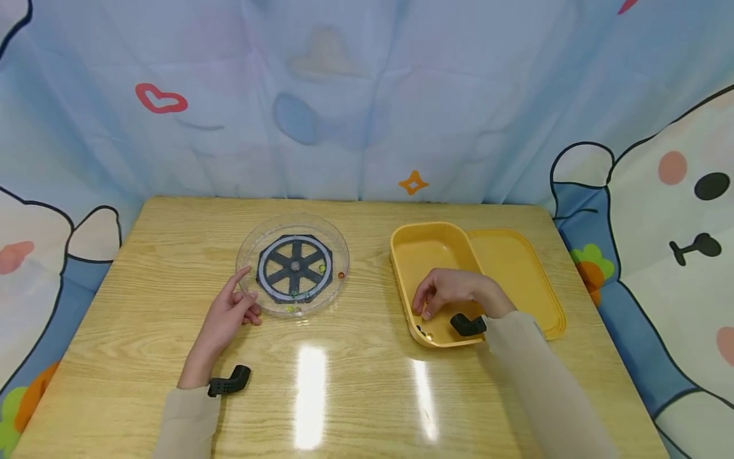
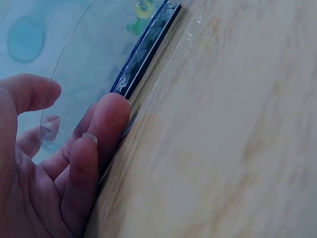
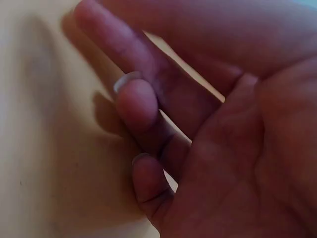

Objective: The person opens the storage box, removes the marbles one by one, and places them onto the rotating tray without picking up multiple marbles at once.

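Bright, even light from overhead fills the head view; two long white glare streaks lie on the near part of the wooden table [image 1: 143, 306]. Shadows are soft and short. Straight edges bow outward towards the frame's sides. The left wrist view is sharp on the fingers [image 2: 106, 124] and blurred on the far tabletop. The right wrist view is dim, close and soft, with finger shadows on the yellow box [image 3: 44, 148]

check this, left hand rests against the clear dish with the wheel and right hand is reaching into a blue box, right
Not quite: the box is yellow, not blue, as the head view shows. The rest holds: the left hand rests against the clear dish with the wheel, and the right hand reaches into the box.
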`<state>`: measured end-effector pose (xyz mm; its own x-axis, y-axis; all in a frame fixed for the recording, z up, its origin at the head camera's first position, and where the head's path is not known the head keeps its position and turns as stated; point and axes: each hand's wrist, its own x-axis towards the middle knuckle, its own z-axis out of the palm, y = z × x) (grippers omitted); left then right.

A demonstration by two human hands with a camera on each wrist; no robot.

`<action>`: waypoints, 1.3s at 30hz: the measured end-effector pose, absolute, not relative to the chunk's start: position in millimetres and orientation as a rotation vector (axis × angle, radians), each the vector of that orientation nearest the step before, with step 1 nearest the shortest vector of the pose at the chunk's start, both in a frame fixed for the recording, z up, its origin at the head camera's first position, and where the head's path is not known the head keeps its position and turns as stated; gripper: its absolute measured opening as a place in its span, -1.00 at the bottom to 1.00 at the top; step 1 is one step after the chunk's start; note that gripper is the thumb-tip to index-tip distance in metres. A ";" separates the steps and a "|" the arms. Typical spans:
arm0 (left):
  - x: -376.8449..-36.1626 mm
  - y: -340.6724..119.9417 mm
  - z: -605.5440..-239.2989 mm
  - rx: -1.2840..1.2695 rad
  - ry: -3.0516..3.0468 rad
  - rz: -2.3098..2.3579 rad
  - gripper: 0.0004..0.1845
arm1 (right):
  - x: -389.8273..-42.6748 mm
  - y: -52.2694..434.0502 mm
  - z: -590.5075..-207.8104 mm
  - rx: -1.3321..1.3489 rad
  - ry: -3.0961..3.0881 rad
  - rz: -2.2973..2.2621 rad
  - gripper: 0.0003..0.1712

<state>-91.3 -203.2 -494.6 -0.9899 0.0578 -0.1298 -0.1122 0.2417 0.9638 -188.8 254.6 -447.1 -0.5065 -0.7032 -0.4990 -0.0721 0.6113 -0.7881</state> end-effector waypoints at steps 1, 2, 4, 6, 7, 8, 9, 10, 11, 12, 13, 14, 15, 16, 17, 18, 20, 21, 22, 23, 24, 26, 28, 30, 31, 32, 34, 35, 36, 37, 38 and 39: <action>-91.6 -203.6 -494.6 -0.051 2.368 1.849 -0.35 | -188.9 253.3 -446.9 -0.622 1.964 -0.893 -0.80; -91.8 -203.8 -494.4 -0.050 2.371 1.848 -0.35 | -189.0 252.3 -447.0 -0.635 1.967 -0.874 -0.79; -92.4 -204.6 -494.9 -0.049 2.377 1.845 -0.35 | -188.5 249.6 -446.3 -0.649 1.967 -0.841 -0.79; -92.4 -205.1 -494.9 -0.052 2.378 1.840 -0.36 | -187.5 246.9 -445.3 -0.664 1.963 -0.821 -0.79; -92.5 -205.6 -495.2 -0.050 2.381 1.835 -0.36 | -187.0 245.7 -444.7 -0.677 1.960 -0.812 -0.79; -92.4 -205.8 -495.3 -0.053 2.382 1.834 -0.36 | -186.5 244.3 -444.5 -0.689 1.961 -0.801 -0.79; -92.5 -206.2 -495.9 -0.057 2.385 1.830 -0.37 | -186.1 242.7 -443.9 -0.704 1.966 -0.786 -0.79; -92.4 -206.5 -496.2 -0.061 2.385 1.829 -0.37 | -185.7 241.2 -443.7 -0.716 1.972 -0.774 -0.79; -92.3 -206.6 -496.4 -0.064 2.386 1.826 -0.37 | -185.3 239.5 -443.2 -0.724 1.982 -0.758 -0.80; -92.1 -206.7 -496.7 -0.066 2.388 1.822 -0.37 | -184.9 237.9 -442.9 -0.726 1.991 -0.742 -0.80; -92.0 -206.6 -496.9 -0.068 2.389 1.820 -0.37 | -184.3 236.5 -442.8 -0.724 2.006 -0.721 -0.81; -91.6 -206.4 -496.8 -0.073 2.389 1.821 -0.37 | -183.7 235.0 -442.8 -0.715 2.018 -0.705 -0.81; -91.5 -206.3 -497.2 -0.075 2.388 1.820 -0.37 | -182.9 233.8 -442.5 -0.705 2.029 -0.691 -0.81; -91.2 -206.0 -497.5 -0.075 2.386 1.820 -0.37 | -182.0 232.7 -442.3 -0.692 2.041 -0.675 -0.81; -90.8 -205.9 -497.3 -0.074 2.388 1.819 -0.37 | -180.9 231.8 -442.2 -0.686 2.055 -0.658 -0.81; -90.7 -205.8 -497.4 -0.071 2.389 1.818 -0.36 | -180.0 231.0 -442.0 -0.690 2.069 -0.639 -0.81; -90.5 -205.4 -498.2 -0.072 2.388 1.818 -0.37 | -178.3 229.5 -441.7 -0.720 2.097 -0.598 -0.81; -90.6 -205.2 -498.8 -0.075 2.388 1.818 -0.37 | -177.8 228.9 -441.8 -0.735 2.112 -0.577 -0.81; -90.7 -205.0 -499.1 -0.074 2.390 1.815 -0.37 | -177.2 228.3 -441.6 -0.756 2.126 -0.556 -0.82; -90.7 -204.9 -499.2 -0.075 2.392 1.814 -0.37 | -176.6 227.7 -441.3 -0.774 2.137 -0.539 -0.82; -91.0 -204.6 -499.7 -0.078 2.389 1.816 -0.37 | -176.3 227.2 -441.0 -0.795 2.145 -0.523 -0.83; -91.1 -203.8 -499.3 -0.081 2.384 1.824 -0.38 | -175.1 226.1 -440.3 -0.807 2.158 -0.502 -0.84; -91.0 -203.3 -498.3 -0.079 2.378 1.834 -0.37 | -173.5 224.5 -438.8 -0.810 2.170 -0.482 -0.85; -90.7 -203.1 -497.1 -0.086 2.362 1.844 -0.37 | -172.2 222.6 -437.9 -0.816 2.184 -0.462 -0.84; -90.7 -203.0 -495.9 -0.088 2.356 1.843 -0.36 | -171.8 221.9 -438.0 -0.818 2.192 -0.456 -0.84; -90.9 -203.1 -495.6 -0.089 2.352 1.842 -0.35 | -171.7 221.8 -438.5 -0.824 2.197 -0.459 -0.84; -91.1 -203.2 -495.7 -0.096 2.343 1.845 -0.35 | -172.3 223.4 -440.3 -0.839 2.201 -0.487 -0.84; -91.4 -203.2 -495.7 -0.099 2.340 1.846 -0.35 | -173.1 224.8 -441.6 -0.846 2.195 -0.514 -0.85; -91.8 -203.2 -495.9 -0.100 2.340 1.846 -0.35 | -174.1 226.6 -443.0 -0.848 2.188 -0.544 -0.86; -91.8 -203.0 -495.3 -0.097 2.340 1.848 -0.35 | -175.2 228.7 -444.6 -0.853 2.177 -0.576 -0.88; -91.9 -202.9 -495.7 -0.099 2.341 1.851 -0.35 | -176.3 230.8 -445.6 -0.857 2.164 -0.608 -0.89; -91.8 -202.5 -495.2 -0.101 2.341 1.853 -0.35 | -177.3 232.6 -446.6 -0.860 2.153 -0.632 -0.90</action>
